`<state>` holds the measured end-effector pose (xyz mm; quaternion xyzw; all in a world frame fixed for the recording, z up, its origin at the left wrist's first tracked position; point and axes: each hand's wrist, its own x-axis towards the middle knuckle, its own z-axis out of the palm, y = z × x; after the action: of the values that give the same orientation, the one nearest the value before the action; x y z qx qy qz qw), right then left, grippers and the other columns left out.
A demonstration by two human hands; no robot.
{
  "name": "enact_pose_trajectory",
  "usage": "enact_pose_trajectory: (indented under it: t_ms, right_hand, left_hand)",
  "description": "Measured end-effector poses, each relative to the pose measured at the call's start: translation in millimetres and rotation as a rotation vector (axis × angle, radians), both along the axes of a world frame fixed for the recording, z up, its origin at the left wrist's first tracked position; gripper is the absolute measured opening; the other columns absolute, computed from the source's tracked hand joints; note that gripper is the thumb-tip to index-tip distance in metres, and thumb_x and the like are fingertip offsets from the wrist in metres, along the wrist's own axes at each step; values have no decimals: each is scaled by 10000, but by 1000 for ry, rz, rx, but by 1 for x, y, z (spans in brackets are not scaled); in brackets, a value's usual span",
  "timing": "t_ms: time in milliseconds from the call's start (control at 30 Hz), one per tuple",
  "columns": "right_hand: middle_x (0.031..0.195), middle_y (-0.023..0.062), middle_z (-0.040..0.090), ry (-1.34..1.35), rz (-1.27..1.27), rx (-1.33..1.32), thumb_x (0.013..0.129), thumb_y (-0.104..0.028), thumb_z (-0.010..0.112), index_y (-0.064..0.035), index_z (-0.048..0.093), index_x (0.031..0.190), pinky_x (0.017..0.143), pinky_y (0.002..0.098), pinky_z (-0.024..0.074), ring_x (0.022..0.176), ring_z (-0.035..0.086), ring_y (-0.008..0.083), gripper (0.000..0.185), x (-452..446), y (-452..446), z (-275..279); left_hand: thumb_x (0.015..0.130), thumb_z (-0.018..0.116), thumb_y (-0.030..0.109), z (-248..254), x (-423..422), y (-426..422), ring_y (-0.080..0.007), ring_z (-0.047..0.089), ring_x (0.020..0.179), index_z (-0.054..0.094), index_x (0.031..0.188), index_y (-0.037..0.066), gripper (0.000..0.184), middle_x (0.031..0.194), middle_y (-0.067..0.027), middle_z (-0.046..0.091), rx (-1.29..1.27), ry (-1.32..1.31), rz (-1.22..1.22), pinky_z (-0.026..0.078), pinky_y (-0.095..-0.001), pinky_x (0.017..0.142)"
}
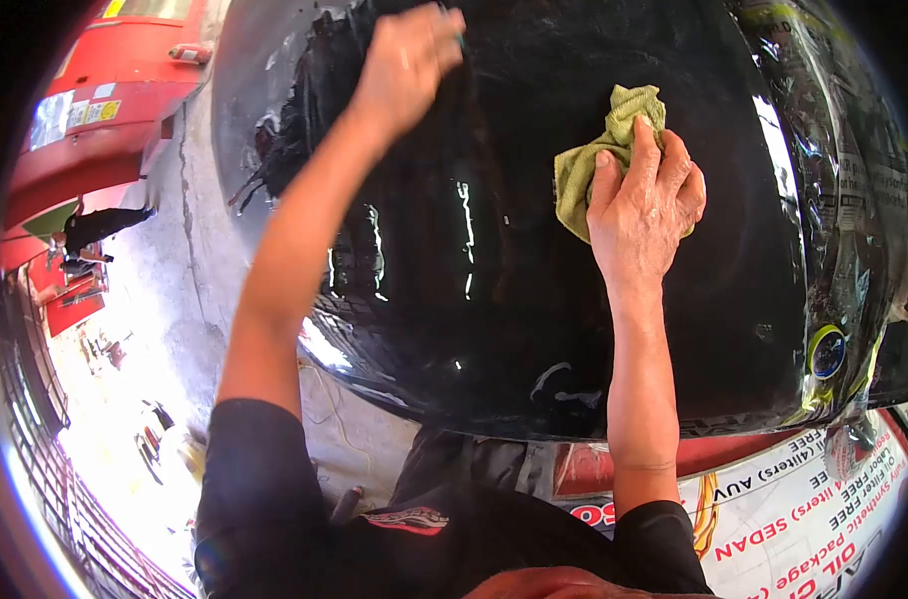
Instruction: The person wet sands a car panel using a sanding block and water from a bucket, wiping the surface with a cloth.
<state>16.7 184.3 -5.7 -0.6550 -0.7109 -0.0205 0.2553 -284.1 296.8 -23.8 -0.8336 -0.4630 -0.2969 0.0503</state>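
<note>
A glossy black car panel [534, 329] spreads out beneath both hands, wet in patches with bright reflections. My right hand [645, 200] presses a crumpled olive-green cloth [578, 185] against the panel, fingers bent over it. Farther up and to the left, my left hand [411, 65] rests on or just above the surface with its fingers curled together. A small teal edge shows at its fingertips; the rest of that item is hidden. Whitish wet streaks and a dull grey area [249, 90] lie left of my left hand.
Plastic film and newspaper [853, 190] cover the right side, where a round item with a yellow rim [827, 351] lies. A printed banner [793, 509] is below right. At left are red equipment [104, 90], concrete floor [189, 200] and another person [99, 228].
</note>
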Motion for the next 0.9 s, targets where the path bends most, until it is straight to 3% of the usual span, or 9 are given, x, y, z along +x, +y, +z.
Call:
enact_pose_trajectory:
  t_ms: [33, 200, 300, 333, 433, 533, 600, 733, 900]
  right_hand:
    - [1414, 183, 533, 2, -2, 3, 970, -302, 700, -83, 626, 1391, 1124, 567, 337, 1258, 469, 403, 480, 1, 1, -1]
    - [1407, 194, 535, -8, 7, 12, 968, -300, 701, -76, 623, 1391, 1115, 570, 341, 1252, 472, 409, 484, 2, -2, -3]
    - [1396, 194, 535, 6, 12, 12, 969, -305, 696, -78, 619, 1391, 1113, 570, 339, 1244, 473, 410, 485, 1, 0, 2]
    - [1392, 193, 534, 9, 10, 10, 970, -306, 695, -79, 618, 1391, 1113, 570, 338, 1241, 472, 410, 485, 2, 0, 2]
    - [1400, 189, 519, 15, -1, 3, 971, -308, 690, -90, 610, 1400, 1120, 576, 331, 1238, 470, 417, 487, 2, 1, 3]
    - [1403, 194, 515, 21, -4, -16, 968, -311, 692, -93, 605, 1405, 1130, 584, 324, 1247, 469, 427, 496, 2, -2, 2]
    - [1401, 197, 517, 22, -6, -11, 967, -314, 693, -92, 605, 1406, 1135, 588, 321, 1251, 470, 431, 499, 1, 0, 1]
    - [1416, 200, 509, 26, -6, -38, 973, -318, 685, -88, 600, 1410, 1140, 605, 314, 1269, 459, 447, 501, 2, -1, 2]
    - [1421, 211, 497, 46, -2, -38, 972, -317, 681, -94, 606, 1396, 1132, 607, 324, 1264, 445, 440, 485, 3, -1, 4]
  left_hand:
    - [928, 692, 180, 0, -4, 48, -428, 651, 1187, 727, 1195, -12, 331, 1217, -237, 723, 21, -97, 55, 502, -488, 1034]
    - [925, 689, 198, -24, -14, 153, -438, 674, 1108, 752, 1145, 2, 302, 1148, -239, 737, 70, -214, 331, 512, -479, 1006]
    - [920, 678, 202, -1, 24, 52, -455, 669, 1085, 748, 1133, -25, 320, 1130, -243, 739, 80, -135, 103, 509, -505, 985]
    - [853, 809, 98, -11, 28, 8, -325, 620, 1261, 748, 1272, 120, 424, 1312, -93, 718, 21, 121, 106, 483, -458, 1085]
    - [880, 786, 139, 0, 60, -68, -329, 617, 1256, 751, 1244, 128, 366, 1338, -83, 705, -79, -139, 7, 472, -459, 1095]
    - [878, 782, 140, 1, 34, 5, -329, 619, 1242, 753, 1196, 107, 321, 1338, -68, 705, 114, 172, -160, 462, -440, 1104]
    - [912, 685, 209, 9, 41, 92, -447, 661, 1119, 751, 1127, -19, 320, 1153, -245, 735, 32, -115, -8, 501, -493, 1006]
    - [908, 684, 204, -12, 39, 181, -436, 654, 1149, 758, 1118, -6, 307, 1169, -249, 730, 23, -194, 260, 501, -485, 1014]
    - [849, 797, 116, 4, 81, -23, -320, 616, 1255, 750, 1238, 118, 392, 1314, -82, 716, -41, 3, -9, 472, -437, 1086]
